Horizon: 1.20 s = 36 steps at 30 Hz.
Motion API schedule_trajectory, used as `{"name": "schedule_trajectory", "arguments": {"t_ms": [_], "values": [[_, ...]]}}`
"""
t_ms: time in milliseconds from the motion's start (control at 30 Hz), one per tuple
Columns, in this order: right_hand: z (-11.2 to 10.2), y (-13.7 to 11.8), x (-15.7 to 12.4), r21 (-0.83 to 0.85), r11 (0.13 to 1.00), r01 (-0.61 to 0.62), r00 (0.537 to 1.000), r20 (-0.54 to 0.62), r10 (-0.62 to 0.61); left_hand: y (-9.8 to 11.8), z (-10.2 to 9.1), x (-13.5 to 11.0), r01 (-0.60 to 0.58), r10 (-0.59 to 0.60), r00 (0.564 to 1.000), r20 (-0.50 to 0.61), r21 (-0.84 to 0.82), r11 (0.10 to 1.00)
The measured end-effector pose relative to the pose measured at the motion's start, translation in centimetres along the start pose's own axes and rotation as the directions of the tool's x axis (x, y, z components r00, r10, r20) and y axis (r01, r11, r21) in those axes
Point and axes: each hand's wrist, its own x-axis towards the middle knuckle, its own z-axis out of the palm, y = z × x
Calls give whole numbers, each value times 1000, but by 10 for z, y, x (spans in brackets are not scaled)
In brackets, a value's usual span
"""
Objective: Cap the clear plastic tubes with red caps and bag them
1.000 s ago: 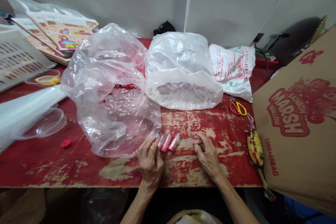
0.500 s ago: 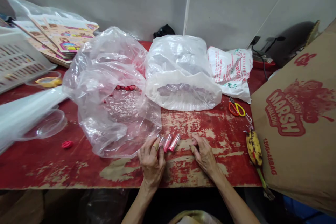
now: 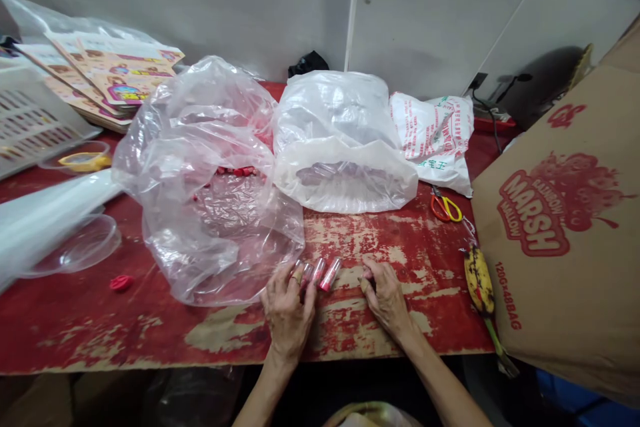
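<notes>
- A white plastic crate (image 3: 30,121) sits at the far left edge of the worn red-painted tabletop (image 3: 150,340), just beside a stack of colourful printed cards (image 3: 113,77), whose small print is too blurred to read.
- In front of the crate, a yellow object (image 3: 85,161) lies in a clear plastic dish (image 3: 75,160). Nearer the person, a white plastic sheet (image 3: 45,220) lies partly over a clear round lid (image 3: 85,245), and a small red rubber piece (image 3: 121,283) lies apart.
- A large clear plastic bag (image 3: 200,213) slumps open, with small red pieces (image 3: 235,171) visible through it.
- The left hand (image 3: 287,317) rests by the bag's near edge, fingers on the nearest of the small pink-filled clear tubes (image 3: 325,273). These lie side by side on the tabletop, between the hands.
- The right hand (image 3: 387,300) sits just right of the tubes, its fingertips pinched together. The hands are apart; whether either one grips anything cannot be told.
- Behind them, a second clear bag (image 3: 345,173) holds pale tubes, beside a white sack (image 3: 430,137) with red lettering.
- Orange-and-yellow scissors (image 3: 444,209) and a spotted banana (image 3: 479,280) lie before a cardboard carton (image 3: 565,213) printed "MARSH MALLOW" and "120G×48BAG".
</notes>
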Motion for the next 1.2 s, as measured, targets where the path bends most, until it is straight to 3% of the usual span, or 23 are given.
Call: {"name": "schedule_trajectory", "arguments": {"t_ms": [367, 567, 733, 867, 933, 1033, 1133, 1200], "values": [[1, -1, -1, -23, 999, 39, 998, -46, -40, -1, -1, 3, -42, 42, 999, 11, -13, 999], [-12, -5, 2, 13, 999, -30, 992, -119, 31, -2, 1, 1, -53, 56, 996, 69, -43, 998], [-13, -4, 3, -20, 999, 43, 999, 14, -42, -2, 2, 0, -22, 26, 996, 84, -49, 999], [-8, -5, 1, 22, 1000, -6, 999, -42, 7, -3, 2, -1, -4, 13, 994, 109, -80, 997], [-7, -7, 1, 10, 1000, -7, 1000, 5, 7, -4, 3, -2, 6, 4, 994, 109, -89, 996], [-10, -14, 4, 102, 983, -155, 987, 51, 150, -5, 4, -3, 8, 2, 994, 105, -95, 995], [-14, -18, 9, 278, 877, -391, 920, 124, 371, -6, 6, -3, -5, 15, 995, 97, -100, 995], [-13, -18, 13, 351, 814, -462, 887, 183, 425, -6, 5, -2, -17, 27, 994, 102, -99, 995]]}}
